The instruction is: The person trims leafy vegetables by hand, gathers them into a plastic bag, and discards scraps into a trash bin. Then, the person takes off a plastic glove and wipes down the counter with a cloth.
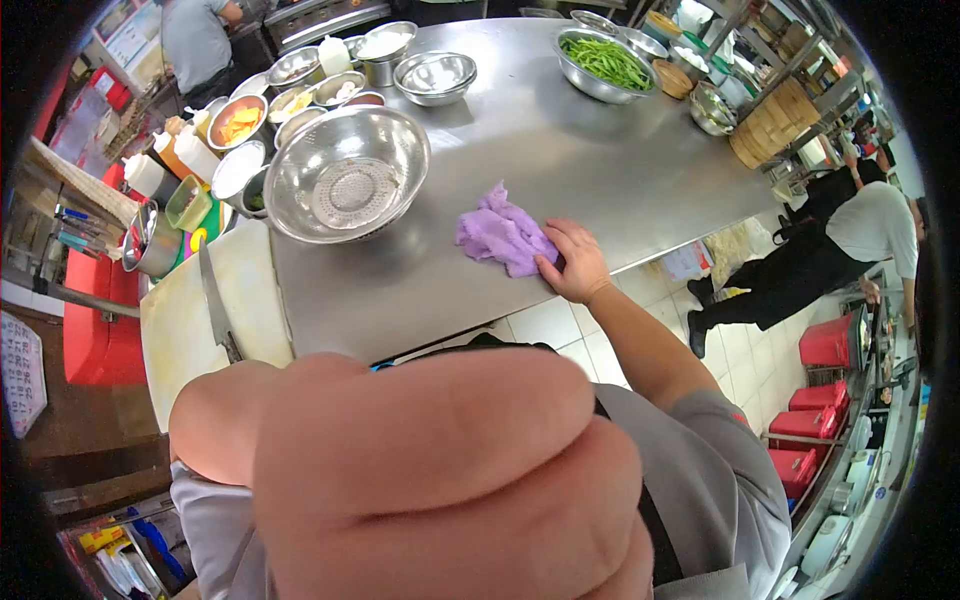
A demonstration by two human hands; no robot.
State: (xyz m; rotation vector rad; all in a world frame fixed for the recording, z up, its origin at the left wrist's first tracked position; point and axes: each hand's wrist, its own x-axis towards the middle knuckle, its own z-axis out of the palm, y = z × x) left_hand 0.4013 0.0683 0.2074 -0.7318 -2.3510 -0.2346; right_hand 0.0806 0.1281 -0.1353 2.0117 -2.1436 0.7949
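Note:
My left hand (pixel 440 470) is raised very close to the camera. Its fingers are curled and pressed together, and whatever may be inside them is hidden. My right hand (pixel 578 262) lies on the near edge of the steel table (pixel 510 140), fingers outstretched and thumb apart. A crumpled purple cloth (pixel 505 232) lies at its fingertips, its edge reaching between thumb and fingers; I cannot tell whether the hand presses on it. Left of the cloth stands a large perforated steel colander (pixel 348 175). A knife (pixel 215 300) rests on the white cutting board (pixel 170 330).
A steel bowl of green beans (pixel 605 65) stands at the far right of the table. Several bowls, tubs and squeeze bottles (pixel 195 155) crowd the left side. A person in a black apron (pixel 840 240) is at the right; another person (pixel 195 45) is at the back left.

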